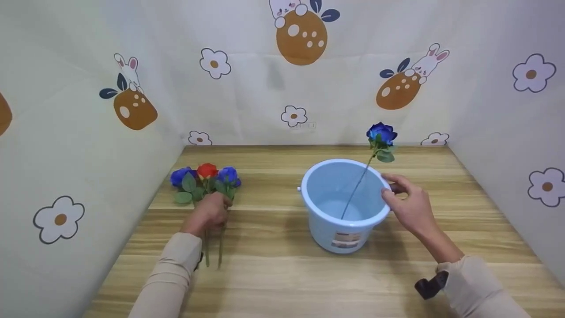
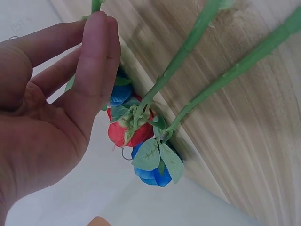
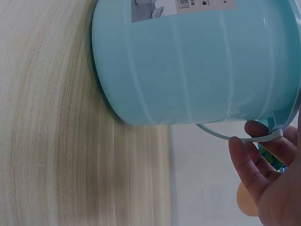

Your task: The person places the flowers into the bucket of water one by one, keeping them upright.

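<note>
At the left of the table, my left hand [image 1: 212,210] pinches the green stem [image 2: 96,5] of the right-hand blue rose [image 1: 228,176]. Beside it lie a red rose [image 1: 207,170] and another blue rose [image 1: 182,176], their stems pointing towards me. A light blue bucket [image 1: 322,227] stands upright right of the middle. One blue rose [image 1: 382,134] leans inside it, its bloom above the far right rim. My right hand [image 1: 410,205] holds the bucket's right side, thumb and fingers at the thin handle [image 3: 221,134] below the rim.
The wood-grain table [image 1: 265,282] is bounded by patterned cloth walls [image 1: 247,97] at the back and both sides. A label [image 1: 346,239] is on the bucket's front. A black wrist device [image 1: 431,285] sits at my right sleeve.
</note>
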Demonstrator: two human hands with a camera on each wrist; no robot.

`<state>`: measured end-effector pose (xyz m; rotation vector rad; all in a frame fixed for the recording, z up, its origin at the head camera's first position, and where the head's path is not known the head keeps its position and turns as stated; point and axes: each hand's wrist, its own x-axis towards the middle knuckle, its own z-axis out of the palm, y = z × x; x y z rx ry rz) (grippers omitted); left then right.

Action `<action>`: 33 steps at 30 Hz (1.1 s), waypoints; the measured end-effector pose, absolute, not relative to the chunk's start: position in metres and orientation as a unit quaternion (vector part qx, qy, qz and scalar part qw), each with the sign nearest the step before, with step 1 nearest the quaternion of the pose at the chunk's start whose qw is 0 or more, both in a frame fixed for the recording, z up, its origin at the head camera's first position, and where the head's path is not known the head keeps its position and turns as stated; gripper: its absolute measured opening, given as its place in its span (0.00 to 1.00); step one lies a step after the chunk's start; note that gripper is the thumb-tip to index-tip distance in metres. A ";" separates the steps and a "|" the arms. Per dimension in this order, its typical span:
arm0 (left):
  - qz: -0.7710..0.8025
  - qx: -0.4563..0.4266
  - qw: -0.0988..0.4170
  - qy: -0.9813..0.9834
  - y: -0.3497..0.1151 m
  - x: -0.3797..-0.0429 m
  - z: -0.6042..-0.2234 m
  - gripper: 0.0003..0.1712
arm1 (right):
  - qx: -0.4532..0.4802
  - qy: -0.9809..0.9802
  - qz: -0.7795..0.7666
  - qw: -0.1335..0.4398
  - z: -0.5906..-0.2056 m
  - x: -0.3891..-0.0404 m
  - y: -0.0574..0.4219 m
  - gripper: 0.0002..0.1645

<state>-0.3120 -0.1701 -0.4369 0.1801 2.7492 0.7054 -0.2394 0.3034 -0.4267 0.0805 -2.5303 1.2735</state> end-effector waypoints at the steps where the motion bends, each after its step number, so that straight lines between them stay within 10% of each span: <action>1: 0.254 0.060 0.149 0.954 -0.170 -0.312 -0.437 0.34 | 0.028 -0.882 0.444 0.153 -0.427 -0.239 0.303 0.28; 33: 0.313 0.087 0.021 0.945 -0.137 -0.310 -0.418 0.31 | 0.022 -0.883 0.439 0.165 -0.427 -0.240 0.301 0.28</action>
